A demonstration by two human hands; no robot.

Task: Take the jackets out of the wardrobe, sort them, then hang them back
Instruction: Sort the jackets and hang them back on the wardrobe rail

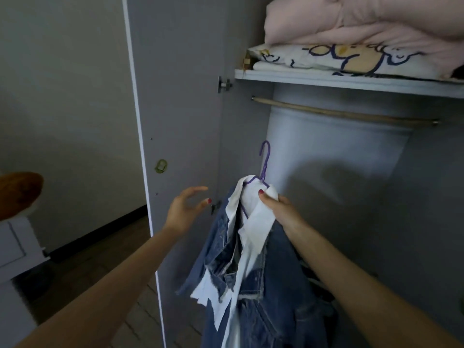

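The grey laminate wardrobe [190,96] stands open, its wooden hanging rail [344,113] bare. A blue denim jacket with white collar [253,272] hangs on a purple wire hanger [264,163] below the rail. The right hand [278,209] pinches the collar. The left hand [184,209] hovers beside it, fingers spread.

One denim jacket [258,285] with white panels hangs at lower centre on one purple hanger [264,162]. Two hands: the left hand [184,209] at centre left, the right hand [278,209] at centre. One wooden rail [344,113] crosses the upper right. Two folded bedding pieces fill the top right: one pink quilt [364,21], one printed pillow [339,59].
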